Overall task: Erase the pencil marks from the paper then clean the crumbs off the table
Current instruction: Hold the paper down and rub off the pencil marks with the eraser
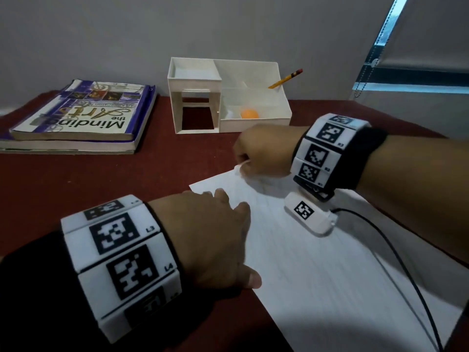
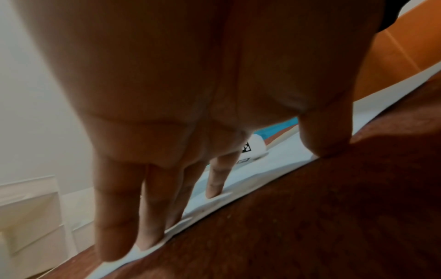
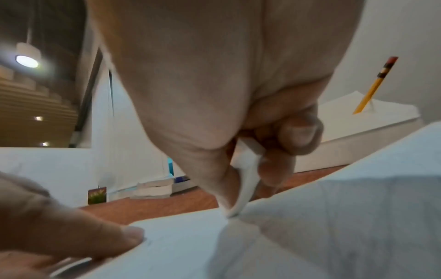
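A white sheet of paper (image 1: 330, 262) lies on the dark red table (image 1: 101, 199). My left hand (image 1: 228, 212) rests flat on the sheet's left edge, and its straight fingers (image 2: 212, 181) press the paper (image 2: 281, 156) down. My right hand (image 1: 253, 153) is curled at the sheet's far corner. In the right wrist view this right hand (image 3: 257, 160) pinches a white curled-up bit of the paper (image 3: 190, 241) between thumb and fingers, and the sheet rises on the right. I see no eraser and no crumbs.
A white desk organizer (image 1: 253, 120) stands at the back, with a yellow pencil (image 1: 285, 78) and an orange ball (image 1: 249, 114) in it. Two stacked books (image 1: 81, 115) lie at the back left. A black cable (image 1: 396, 262) crosses the paper on the right.
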`<state>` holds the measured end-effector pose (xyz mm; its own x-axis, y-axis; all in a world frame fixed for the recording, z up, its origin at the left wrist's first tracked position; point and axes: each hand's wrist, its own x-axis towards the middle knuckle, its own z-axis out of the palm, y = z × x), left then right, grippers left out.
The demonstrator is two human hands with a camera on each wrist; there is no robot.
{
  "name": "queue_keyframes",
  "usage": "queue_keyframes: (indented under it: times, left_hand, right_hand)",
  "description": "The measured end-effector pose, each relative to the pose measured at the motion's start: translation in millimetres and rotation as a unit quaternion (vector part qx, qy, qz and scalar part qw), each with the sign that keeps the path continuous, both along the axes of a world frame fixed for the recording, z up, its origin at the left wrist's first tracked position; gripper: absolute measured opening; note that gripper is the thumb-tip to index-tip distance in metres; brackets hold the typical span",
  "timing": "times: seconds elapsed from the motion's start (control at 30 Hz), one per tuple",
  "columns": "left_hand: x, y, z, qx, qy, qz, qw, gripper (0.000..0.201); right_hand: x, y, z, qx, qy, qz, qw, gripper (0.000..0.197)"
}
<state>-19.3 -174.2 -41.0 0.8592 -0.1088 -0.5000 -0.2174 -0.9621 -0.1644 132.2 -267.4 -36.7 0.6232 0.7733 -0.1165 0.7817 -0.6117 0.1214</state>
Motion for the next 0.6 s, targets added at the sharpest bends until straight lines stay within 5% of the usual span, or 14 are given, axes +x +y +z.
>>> queue_keyframes:
  times: [0.1,0.23,0.37,0.53,0.6]
  left_hand:
    - [0,0,1,-0.001,0.003,0.003,1.000,0.097]
    - [0,0,2,-0.006,0.005,0.005,1.000,0.084]
    - [0,1,3,0.000,0.005,-0.001,1.000,0.081]
    - [0,0,4,0.011,0.001,-0.010,1.000,0.079]
    - [1,0,5,0.012,-0.002,-0.012,1.000,0.080]
  right_hand:
    - [-3,0,-2,0.012,0.069,0.014,0.997,0.014]
    - [7,-7,1,0.017,-0.002,-0.040,0.999,0.019]
    - [-3,-7,-2,0.021,0.086,0.003,0.996,0.014]
    - [7,-12,-1,0.007,-0.014,-0.034,0.999,0.014]
    - [2,-10,-1,0.009,0.026,-0.014,1.000,0.012]
